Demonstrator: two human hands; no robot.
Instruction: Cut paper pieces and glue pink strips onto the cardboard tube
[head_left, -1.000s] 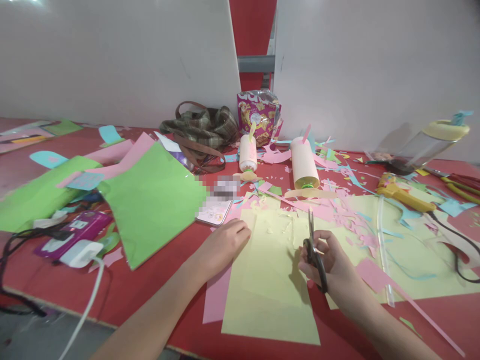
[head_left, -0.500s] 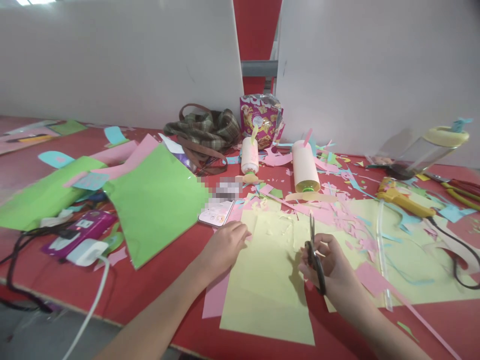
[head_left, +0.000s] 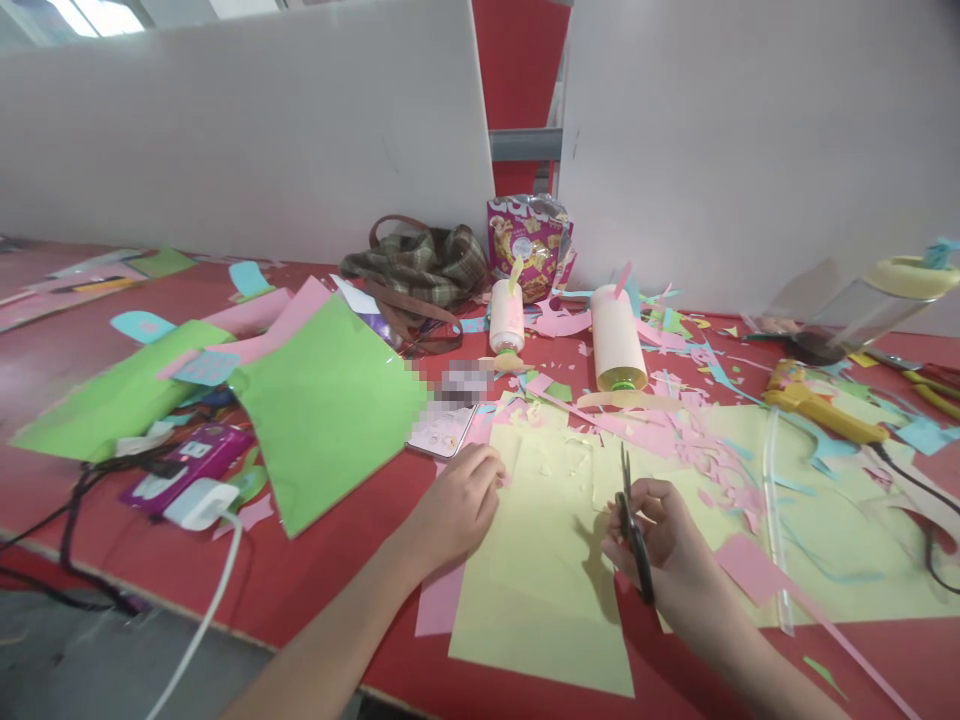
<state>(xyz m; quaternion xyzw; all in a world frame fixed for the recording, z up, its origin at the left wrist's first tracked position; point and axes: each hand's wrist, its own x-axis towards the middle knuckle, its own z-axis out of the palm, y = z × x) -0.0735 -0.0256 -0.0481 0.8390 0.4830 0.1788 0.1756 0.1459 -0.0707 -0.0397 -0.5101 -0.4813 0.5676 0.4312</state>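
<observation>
My right hand [head_left: 671,550] is closed round a pair of black-handled scissors [head_left: 636,540]. The blades point up and away from me, close together, over the right side of a pale yellow paper sheet [head_left: 540,620]. Bits of clear, wrinkled tape or glue seem to lie on the sheet's upper part. My left hand [head_left: 461,500] rests at the sheet's left edge with its fingers curled together. A small pink bit shows at its fingertips, but what they hold, if anything, is hidden. Pink paper [head_left: 439,605] sticks out from under the yellow sheet.
Two paper-wrapped cylinders [head_left: 616,340] stand behind the sheet. Green paper [head_left: 337,410], a phone [head_left: 442,430] and a purple power strip [head_left: 187,465] lie left. A yellow glue gun [head_left: 825,405], a clear tube [head_left: 776,520] and paper scraps [head_left: 720,460] lie right. A snack bag [head_left: 529,250] stands behind.
The view has turned slightly left, so the table's things appear a little further right. Both hands and the scissors keep nearly the same pose.
</observation>
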